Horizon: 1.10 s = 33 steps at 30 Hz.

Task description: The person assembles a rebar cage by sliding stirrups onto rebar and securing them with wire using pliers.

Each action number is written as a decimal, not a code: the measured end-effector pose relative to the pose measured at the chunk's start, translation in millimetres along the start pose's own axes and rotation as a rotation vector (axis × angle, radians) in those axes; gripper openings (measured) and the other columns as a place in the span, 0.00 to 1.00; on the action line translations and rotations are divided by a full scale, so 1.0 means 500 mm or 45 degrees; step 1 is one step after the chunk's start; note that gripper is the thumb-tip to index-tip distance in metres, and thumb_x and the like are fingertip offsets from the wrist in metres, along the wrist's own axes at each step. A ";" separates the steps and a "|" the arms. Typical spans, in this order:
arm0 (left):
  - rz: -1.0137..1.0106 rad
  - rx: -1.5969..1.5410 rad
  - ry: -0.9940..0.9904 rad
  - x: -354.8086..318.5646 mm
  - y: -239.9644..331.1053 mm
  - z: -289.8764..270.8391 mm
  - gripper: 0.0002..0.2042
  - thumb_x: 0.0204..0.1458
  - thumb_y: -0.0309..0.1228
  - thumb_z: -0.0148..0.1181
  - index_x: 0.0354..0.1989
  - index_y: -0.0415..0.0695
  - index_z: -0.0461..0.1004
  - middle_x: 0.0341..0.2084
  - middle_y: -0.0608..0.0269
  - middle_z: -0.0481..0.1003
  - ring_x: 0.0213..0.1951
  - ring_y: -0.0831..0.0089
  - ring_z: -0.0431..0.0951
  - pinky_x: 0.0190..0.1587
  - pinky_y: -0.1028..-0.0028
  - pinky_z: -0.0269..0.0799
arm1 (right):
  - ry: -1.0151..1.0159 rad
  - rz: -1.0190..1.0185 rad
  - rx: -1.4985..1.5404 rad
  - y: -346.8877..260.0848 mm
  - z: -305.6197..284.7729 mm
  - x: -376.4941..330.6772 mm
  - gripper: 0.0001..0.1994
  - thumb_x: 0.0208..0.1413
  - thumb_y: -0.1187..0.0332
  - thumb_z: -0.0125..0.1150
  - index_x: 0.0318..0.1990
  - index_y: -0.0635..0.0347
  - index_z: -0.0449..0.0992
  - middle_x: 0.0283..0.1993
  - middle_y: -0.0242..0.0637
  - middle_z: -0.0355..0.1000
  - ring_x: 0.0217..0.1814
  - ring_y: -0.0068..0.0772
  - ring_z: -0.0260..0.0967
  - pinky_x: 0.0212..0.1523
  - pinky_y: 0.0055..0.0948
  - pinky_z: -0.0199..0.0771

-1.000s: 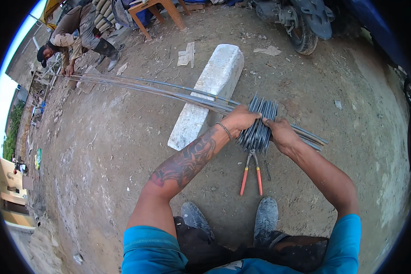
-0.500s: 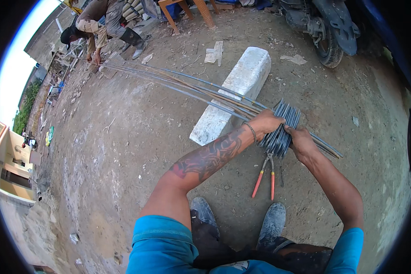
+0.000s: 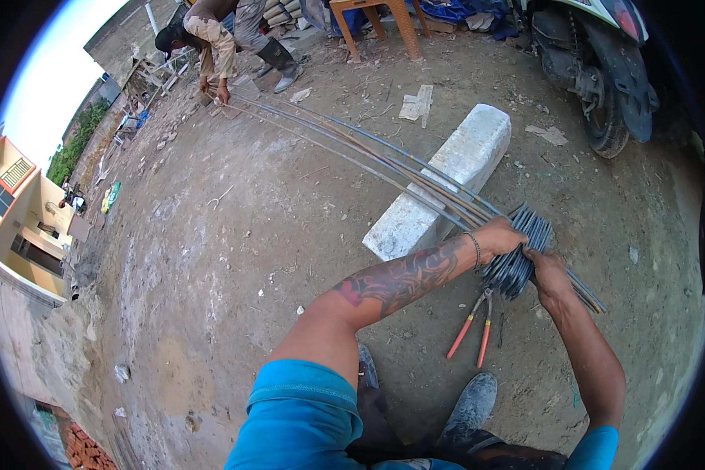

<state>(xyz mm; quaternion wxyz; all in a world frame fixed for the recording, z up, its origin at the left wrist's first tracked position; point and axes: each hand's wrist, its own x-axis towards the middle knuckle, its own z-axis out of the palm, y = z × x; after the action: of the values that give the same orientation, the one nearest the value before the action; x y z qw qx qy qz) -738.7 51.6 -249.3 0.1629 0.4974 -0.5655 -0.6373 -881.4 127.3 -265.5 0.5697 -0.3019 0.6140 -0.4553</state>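
A tight bunch of steel stirrups (image 3: 511, 272) is gathered around several long rebar rods (image 3: 352, 142) near their close end. My left hand (image 3: 500, 238) is closed on the bunch's left side, its fingertips partly hidden. On the right side my right hand (image 3: 551, 276) grips the same bunch, thumb on top and the other fingers out of sight. Below the bunch, a pair of end-cutting pincers (image 3: 473, 327) with red handles lies on the ground, jaws by the stirrups. The rods rest across a white rectangular block (image 3: 468, 153) and run off to the far left.
At the far left a person (image 3: 215, 39) in boots bends over with hands at the rods' far end. A motorbike (image 3: 603, 86) is parked at the far right, near an orange-brown plastic chair (image 3: 399, 31). Flat scraps (image 3: 417, 105) lie on the dirt ground (image 3: 235, 274).
My view has swung, so the scene sits further right and lower in the picture. Both hands keep their grip on the stirrups; the bunch shows little change along the rods.
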 end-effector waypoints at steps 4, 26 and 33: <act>0.019 0.103 0.019 0.000 0.002 -0.005 0.21 0.51 0.34 0.57 0.38 0.20 0.70 0.30 0.47 0.76 0.29 0.70 0.76 0.28 0.70 0.70 | 0.026 -0.033 -0.137 -0.008 0.001 0.004 0.16 0.51 0.68 0.60 0.38 0.76 0.67 0.30 0.37 0.68 0.32 0.24 0.65 0.32 0.27 0.65; -0.099 0.165 -0.134 0.004 0.008 -0.041 0.18 0.55 0.34 0.55 0.40 0.25 0.71 0.30 0.56 0.76 0.27 0.77 0.76 0.26 0.77 0.69 | -0.110 0.067 -0.059 0.013 -0.007 0.040 0.14 0.51 0.68 0.58 0.39 0.72 0.70 0.36 0.40 0.68 0.38 0.26 0.61 0.42 0.29 0.61; -0.207 0.090 -0.052 -0.033 0.023 -0.044 0.17 0.55 0.35 0.54 0.39 0.27 0.71 0.30 0.55 0.76 0.28 0.76 0.75 0.26 0.77 0.68 | -0.145 0.114 -0.084 0.006 0.018 0.026 0.14 0.52 0.67 0.58 0.38 0.72 0.70 0.34 0.38 0.68 0.38 0.25 0.61 0.40 0.27 0.62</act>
<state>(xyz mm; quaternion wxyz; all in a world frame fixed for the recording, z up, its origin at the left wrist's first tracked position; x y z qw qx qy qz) -717.2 48.2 -228.8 0.0815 0.5340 -0.5488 -0.6380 -874.4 115.1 -273.0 0.6132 -0.3182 0.6081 -0.3910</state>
